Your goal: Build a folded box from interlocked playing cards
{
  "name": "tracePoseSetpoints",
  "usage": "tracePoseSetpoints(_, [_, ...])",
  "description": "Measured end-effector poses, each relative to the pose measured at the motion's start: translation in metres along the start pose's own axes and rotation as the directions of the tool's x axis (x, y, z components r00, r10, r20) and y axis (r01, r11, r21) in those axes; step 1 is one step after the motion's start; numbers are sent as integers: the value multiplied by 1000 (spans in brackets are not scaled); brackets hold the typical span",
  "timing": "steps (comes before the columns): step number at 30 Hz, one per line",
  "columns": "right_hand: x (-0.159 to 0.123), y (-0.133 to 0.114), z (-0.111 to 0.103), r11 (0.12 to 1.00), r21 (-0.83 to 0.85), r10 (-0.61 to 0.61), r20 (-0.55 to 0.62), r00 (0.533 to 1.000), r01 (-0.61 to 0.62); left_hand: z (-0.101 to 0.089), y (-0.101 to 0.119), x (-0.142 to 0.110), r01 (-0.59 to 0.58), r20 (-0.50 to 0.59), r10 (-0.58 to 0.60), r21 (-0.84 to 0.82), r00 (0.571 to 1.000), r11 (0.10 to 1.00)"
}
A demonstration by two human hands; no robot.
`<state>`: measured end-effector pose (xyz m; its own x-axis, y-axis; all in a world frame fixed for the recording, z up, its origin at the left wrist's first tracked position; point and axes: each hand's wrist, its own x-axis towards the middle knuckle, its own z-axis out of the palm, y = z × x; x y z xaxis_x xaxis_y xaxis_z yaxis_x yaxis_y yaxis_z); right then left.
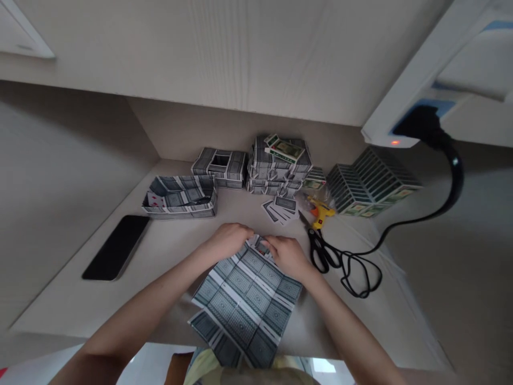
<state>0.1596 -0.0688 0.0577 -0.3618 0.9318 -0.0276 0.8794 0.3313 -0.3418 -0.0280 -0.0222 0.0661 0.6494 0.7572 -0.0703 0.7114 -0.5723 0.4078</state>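
A panel of joined playing cards (246, 294), grey-green patterned backs up, lies slanted between my arms with its near end overhanging the table's front edge. At the panel's far edge, my left hand (230, 239) pinches the left corner. My right hand (288, 255) has its fingers curled over the same edge, a little to the right. Between the two hands a small flap of cards stands folded up; part of a card face shows there. My fingertips are partly hidden by the flap. A folded side section (208, 326) hangs off the panel's lower left.
An open card-built box (184, 214), a card box with a square opening (236, 171) and stacked card cases (276, 171) stand behind. Loose cards (276, 209), scissors (318, 251), a yellow glue gun (321, 212) with black cord, and card packs (377, 182) lie right; a phone (116, 248) left.
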Motion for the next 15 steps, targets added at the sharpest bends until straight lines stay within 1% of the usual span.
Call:
tracePoseSetpoints(2, [2,-4,-6,998,-66,10,35,999,-8,4,-1,1,0,-34,-3,-85,999,996])
tracePoseSetpoints(4, [3,-7,-12,991,-129,42,60,997,-34,11,-2,2,-4,-92,-13,-191,996,982])
tracePoseSetpoints(6, [6,-9,-15,983,-168,84,57,995,-74,18,-1,3,-1,-145,-40,-268,989,963])
tracePoseSetpoints(7, [7,-10,-16,981,-170,101,45,994,-92,20,-1,4,9,-161,-56,-282,985,959])
tracePoseSetpoints(10, [11,-9,-14,985,-104,134,-23,991,-135,19,1,7,43,-161,-81,-229,984,973])
tracePoseSetpoints(13, [15,-5,-10,989,-3,145,-114,983,-146,9,3,9,51,-152,-68,-113,986,992])
tracePoseSetpoints(15, [17,-1,-7,990,53,139,-157,978,-132,2,3,10,55,-145,-60,-39,988,998])
